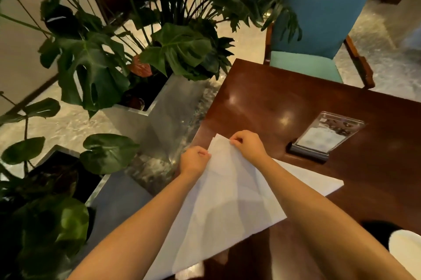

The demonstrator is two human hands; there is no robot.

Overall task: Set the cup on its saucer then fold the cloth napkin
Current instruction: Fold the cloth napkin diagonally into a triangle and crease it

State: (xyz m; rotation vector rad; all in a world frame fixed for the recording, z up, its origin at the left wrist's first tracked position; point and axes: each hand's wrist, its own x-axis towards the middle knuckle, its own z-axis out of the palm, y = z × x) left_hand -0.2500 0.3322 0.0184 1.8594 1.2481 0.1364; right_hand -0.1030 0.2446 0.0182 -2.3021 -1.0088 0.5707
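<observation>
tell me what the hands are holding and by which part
Both hands, left hand and right hand, pinch the white cloth napkin at its far corner.

Both bare forearms are extended forward. Left hand [195,159] and right hand [247,144] are held close together, fingers pinched closed.

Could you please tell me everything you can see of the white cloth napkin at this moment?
The white cloth napkin looks like thin, smooth fabric with soft creases. It lies spread at the near left corner of the dark wooden table, its near part hanging over the edge. It seems partly folded, with a second layer showing to the right. The left hand and right hand pinch its far edge close together, slightly lifted, and both forearms cross above it.
</observation>
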